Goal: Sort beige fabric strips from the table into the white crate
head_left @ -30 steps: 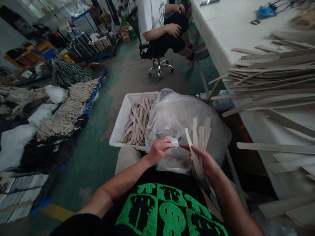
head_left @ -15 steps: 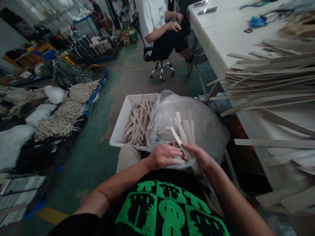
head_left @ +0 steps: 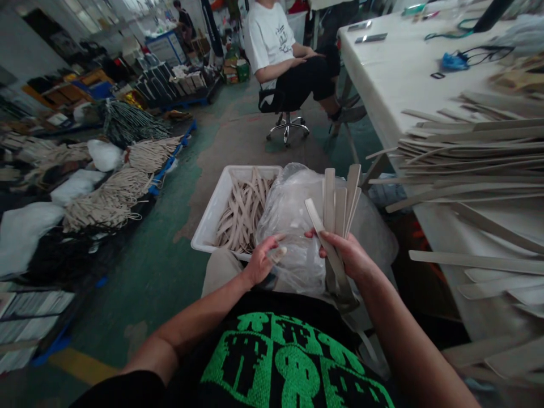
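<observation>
Well, my right hand [head_left: 346, 252] is closed around a small bunch of beige straps [head_left: 340, 209], their ends fanned upward above my fingers and their lower lengths hanging below my palm. My left hand [head_left: 260, 266] is well apart from it, thumb and fingers curled in front of a clear plastic bag [head_left: 283, 212]; whether they pinch the film I cannot tell. The bag bulges beyond and between both hands, and what it contains I cannot make out through the cloudy plastic. Just beyond my left hand and a little left of it is a white bin [head_left: 208, 221], loosely heaped with crisscrossing strips [head_left: 242, 212]; the bag hides part of its right side. To the right of my right grip, a stack of long straps [head_left: 467, 141] lies on a white table [head_left: 382, 68], several ends jutting past its edge.
</observation>
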A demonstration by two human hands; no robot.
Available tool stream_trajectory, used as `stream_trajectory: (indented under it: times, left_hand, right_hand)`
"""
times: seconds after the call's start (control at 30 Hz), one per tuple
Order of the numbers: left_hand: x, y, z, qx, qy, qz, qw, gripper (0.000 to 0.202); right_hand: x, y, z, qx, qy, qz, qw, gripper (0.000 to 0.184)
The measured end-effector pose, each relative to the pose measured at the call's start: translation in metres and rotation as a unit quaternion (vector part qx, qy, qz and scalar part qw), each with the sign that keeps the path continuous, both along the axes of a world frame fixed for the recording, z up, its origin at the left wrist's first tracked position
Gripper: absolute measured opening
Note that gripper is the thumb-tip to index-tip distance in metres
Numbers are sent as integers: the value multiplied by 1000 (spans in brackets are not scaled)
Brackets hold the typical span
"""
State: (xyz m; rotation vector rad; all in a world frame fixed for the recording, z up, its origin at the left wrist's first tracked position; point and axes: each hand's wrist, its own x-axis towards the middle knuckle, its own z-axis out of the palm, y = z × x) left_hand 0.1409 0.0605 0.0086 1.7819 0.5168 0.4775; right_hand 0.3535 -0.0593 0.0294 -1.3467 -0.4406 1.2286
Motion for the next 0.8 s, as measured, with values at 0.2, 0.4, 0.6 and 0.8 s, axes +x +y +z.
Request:
stream_trajectory:
  times: [0.2, 0.4, 0.6, 0.8]
  left_hand:
    - [44, -13, 3, -355, 9, -140, 924, 65]
    - [30, -19, -7, -425, 48, -62, 902, 57]
    - [2, -11, -4, -469, 32, -19, 882, 53]
    - [-17, -6, -3, -470, 49, -16, 881, 54]
  right_hand:
    - [-7, 5, 5, 6, -14, 35, 999, 46]
    - [7, 5, -2, -15, -28, -13, 999, 43]
    - [1, 23, 1, -4, -41, -28, 999, 39]
    - [-5, 32, 8, 2, -65, -25, 998, 37]
